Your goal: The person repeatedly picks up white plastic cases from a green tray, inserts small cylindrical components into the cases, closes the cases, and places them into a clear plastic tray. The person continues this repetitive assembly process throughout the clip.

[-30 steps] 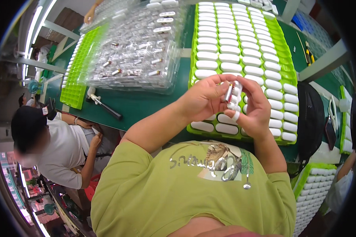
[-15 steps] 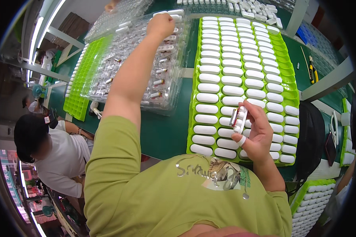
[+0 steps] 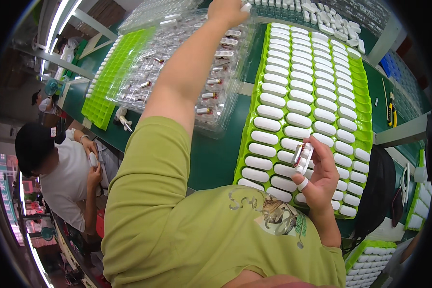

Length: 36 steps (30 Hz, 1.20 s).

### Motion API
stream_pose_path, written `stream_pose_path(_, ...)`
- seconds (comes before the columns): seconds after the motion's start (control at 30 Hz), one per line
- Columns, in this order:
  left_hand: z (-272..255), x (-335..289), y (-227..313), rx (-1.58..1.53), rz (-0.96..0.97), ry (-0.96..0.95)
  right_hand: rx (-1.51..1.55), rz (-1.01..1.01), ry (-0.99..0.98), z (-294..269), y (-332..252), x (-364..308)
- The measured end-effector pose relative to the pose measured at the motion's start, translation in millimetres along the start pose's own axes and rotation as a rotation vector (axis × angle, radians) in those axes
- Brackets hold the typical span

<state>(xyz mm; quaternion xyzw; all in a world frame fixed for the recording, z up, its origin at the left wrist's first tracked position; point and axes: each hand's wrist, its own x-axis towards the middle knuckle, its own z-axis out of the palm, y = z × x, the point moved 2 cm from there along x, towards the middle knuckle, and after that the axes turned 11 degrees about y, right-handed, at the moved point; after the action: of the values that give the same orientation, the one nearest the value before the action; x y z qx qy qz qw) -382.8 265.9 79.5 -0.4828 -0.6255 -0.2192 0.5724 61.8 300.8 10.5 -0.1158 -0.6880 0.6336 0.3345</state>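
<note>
In my right hand (image 3: 319, 175) is an open white oval casing (image 3: 306, 158), pinched between thumb and fingers. A small silvery cylinder and reddish bits show inside it. A white band wraps the thumb. This hand is above the near part of a bright green tray (image 3: 242, 163) with rows of white oval casings. My left arm stretches far forward over a clear plastic tray (image 3: 221, 126) of small parts. At the top edge my left hand (image 3: 227, 12) is curled, partly cut off by the picture, with a white plastic piece (image 3: 246, 7) at its fingertips.
Loose white pieces (image 3: 341, 34) lie at the far right of the green table. Yellow-handled pliers (image 3: 392, 113) rest beyond a grey post. A second green tray (image 3: 101, 103) stands left. A black bag (image 3: 379, 180) hangs at right. At left sits a co-worker (image 3: 65, 177) holding a white piece.
My view has swung, so the table sits farther right. My left hand has reached farther forward over the clear tray. My right hand keeps hold of the open casing above the green tray.
</note>
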Motion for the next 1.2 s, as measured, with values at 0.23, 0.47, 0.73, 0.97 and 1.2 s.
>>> stream_pose_path(0.23, -124.7, 8.1, 118.7, -1.289, -1.387, -0.573, 0.075, 0.044, 0.061, -1.0, 1.5, -4.0)
stream_pose_path(0.47, -203.1, -58.4, 195.9, -1.822, -1.685, -0.828, 0.217, 0.026, 0.088, -1.8, 2.2, -0.8)
stream_pose_path(0.73, -217.9, -73.7, 232.5, -1.829, -1.729, -0.772, 0.669, 0.313, -0.073, 5.6, 14.3, -1.0)
stream_pose_path(0.97, -221.1, -78.3, 233.2, -1.469, -1.513, -0.813, 0.678, 0.39, -0.081, 6.8, 16.2, -2.3)
stream_pose_path(1.2, -220.2, -81.1, 230.5, -1.274, -1.369, -0.879, 0.518, 0.337, -0.077, 4.0, 13.0, -0.1)
